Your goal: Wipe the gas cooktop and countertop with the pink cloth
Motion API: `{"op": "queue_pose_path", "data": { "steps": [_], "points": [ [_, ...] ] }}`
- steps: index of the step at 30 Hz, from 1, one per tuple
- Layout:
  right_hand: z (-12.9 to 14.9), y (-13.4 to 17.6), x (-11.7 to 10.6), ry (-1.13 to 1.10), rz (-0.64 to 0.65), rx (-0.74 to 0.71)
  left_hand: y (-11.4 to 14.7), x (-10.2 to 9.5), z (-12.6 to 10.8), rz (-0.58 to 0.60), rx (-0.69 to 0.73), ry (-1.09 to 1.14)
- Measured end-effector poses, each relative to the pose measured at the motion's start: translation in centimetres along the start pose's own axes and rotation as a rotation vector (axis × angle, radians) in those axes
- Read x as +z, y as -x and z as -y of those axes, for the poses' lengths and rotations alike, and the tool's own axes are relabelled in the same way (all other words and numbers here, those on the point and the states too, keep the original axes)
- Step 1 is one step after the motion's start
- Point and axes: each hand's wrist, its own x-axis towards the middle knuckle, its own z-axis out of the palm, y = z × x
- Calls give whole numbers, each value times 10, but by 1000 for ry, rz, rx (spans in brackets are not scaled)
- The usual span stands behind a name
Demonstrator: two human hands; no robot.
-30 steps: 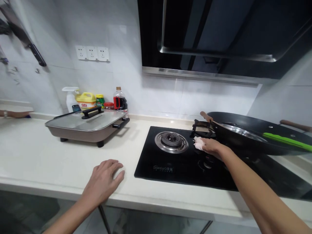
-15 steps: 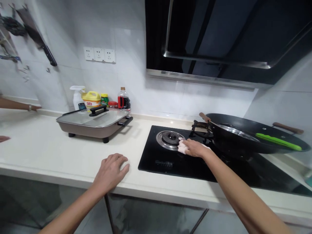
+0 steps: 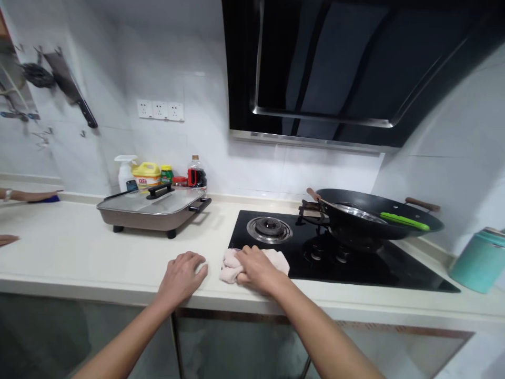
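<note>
My right hand (image 3: 255, 267) presses a pale pink cloth (image 3: 277, 259) onto the front left corner of the black gas stove (image 3: 276, 210), with part of the cloth over the white counter edge. Just behind it is the round burner (image 3: 269, 230) with its metal ring. My left hand (image 3: 182, 275) rests on the white counter (image 3: 98, 258) left of the stove, palm down, fingers loosely bent and thumb apart, holding nothing.
An electric pan with a glass lid (image 3: 153, 213) stands behind my left hand, cleaning bottles (image 3: 147, 173) behind it. A black wok (image 3: 379, 210) with a green-handled utensil (image 3: 404, 221) sits on the right burner. A teal container (image 3: 479, 260) stands far right. Another person's hand (image 3: 39, 197) holds a dark blue cloth at far left.
My right hand has moved the cloth from the burner's edge toward the stove's front left corner. My left hand stays put. At far left, a dark blue cloth now shows under the other person's hand.
</note>
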Motion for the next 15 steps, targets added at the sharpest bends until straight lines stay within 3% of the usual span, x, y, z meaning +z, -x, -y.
{"op": "queue_pose_path", "data": {
  "steps": [3,7,15],
  "points": [
    [5,5,-3,28,-18,9,0,-1,1,4,-4,0],
    [-18,28,-8,22,-56,158,0,-3,1,13,-4,14],
    [-76,120,-7,99,-164,510,0,-3,1,40,-3,16]
  ]
}}
